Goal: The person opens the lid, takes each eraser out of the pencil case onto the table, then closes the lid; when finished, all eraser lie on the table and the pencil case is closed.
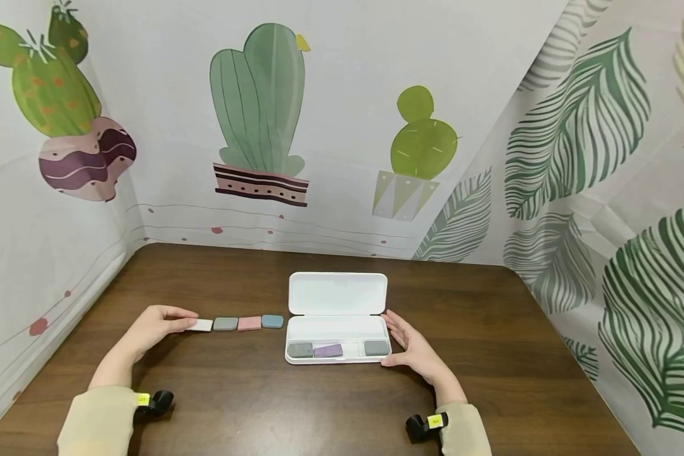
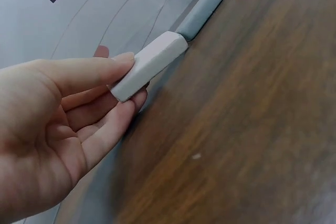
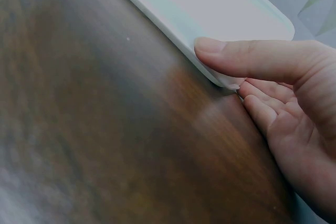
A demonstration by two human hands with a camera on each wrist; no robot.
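Note:
My left hand (image 1: pixel 152 330) pinches a white eraser (image 1: pixel 202 325) between thumb and fingers, at the left end of a row. In the left wrist view the white eraser (image 2: pixel 152 65) meets the grey-green eraser (image 2: pixel 202 14) end to end. Rightward along the row lie a grey-green eraser (image 1: pixel 225 324), a pink eraser (image 1: pixel 249 323) and a blue eraser (image 1: pixel 272 321). My right hand (image 1: pixel 411 348) holds the right end of an open white pencil case (image 1: pixel 336 327), thumb at the front corner. Inside, along the front, sit a grey eraser (image 1: pixel 300 350), a purple eraser (image 1: pixel 328 351) and a dark grey eraser (image 1: pixel 376 348).
The case's lid (image 1: pixel 338 293) stands raised at the back. Everything lies on a brown wooden table (image 1: pixel 251 405). Behind and beside it hang cloths (image 1: pixel 342 126) printed with cacti and leaves. A small black camera sits on each wrist.

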